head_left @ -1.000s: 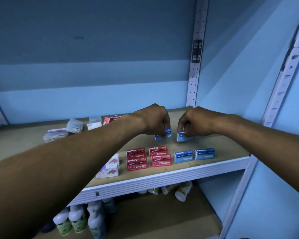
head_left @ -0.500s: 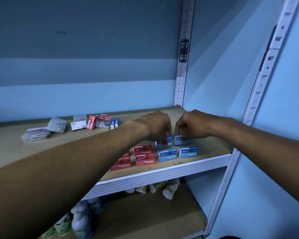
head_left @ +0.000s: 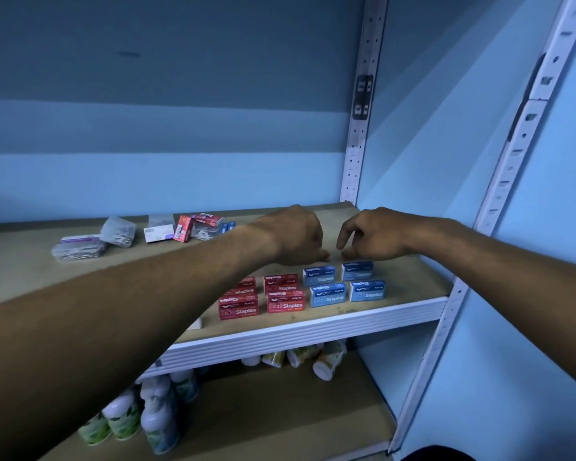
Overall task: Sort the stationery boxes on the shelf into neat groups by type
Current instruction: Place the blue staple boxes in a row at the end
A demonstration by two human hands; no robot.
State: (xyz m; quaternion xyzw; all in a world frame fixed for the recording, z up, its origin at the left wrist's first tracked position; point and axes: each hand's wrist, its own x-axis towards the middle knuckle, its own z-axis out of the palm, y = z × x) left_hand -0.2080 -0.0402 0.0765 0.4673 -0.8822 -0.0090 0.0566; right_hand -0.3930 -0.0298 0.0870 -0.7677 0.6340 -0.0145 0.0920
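Down low, on the bottom shelf [head_left: 280, 410], bottles [head_left: 153, 417] stand and some lie on their sides; they are not part of this job. Just above, near the front edge of the upper shelf [head_left: 313, 331], the red staple boxes [head_left: 261, 297] sit close together in a block. Right beside them, to the right, the blue staple boxes [head_left: 345, 283] sit in two rows of two, neat and straight. A small pale box [head_left: 195, 324] peeks out from under the left arm. Just behind the blue boxes, the left hand [head_left: 293, 236] and the right hand [head_left: 371, 236] hang above the back row. The fingers of both hands are loose and a little curled, and neither hand holds anything. It looks like the blue group is done and the hands are free for a new job. Farther back on the left lies the messy pile [head_left: 147, 232]: clear packs of clips, a white box, a red box, and two little blue boxes [head_left: 227, 226] standing on end. The next move, I think, is to reach back there. The two little blue boxes may belong with the blue group, if they are the same kind; they are too small to read. The clear packs look soft and may slip, so they need a gentle grab.
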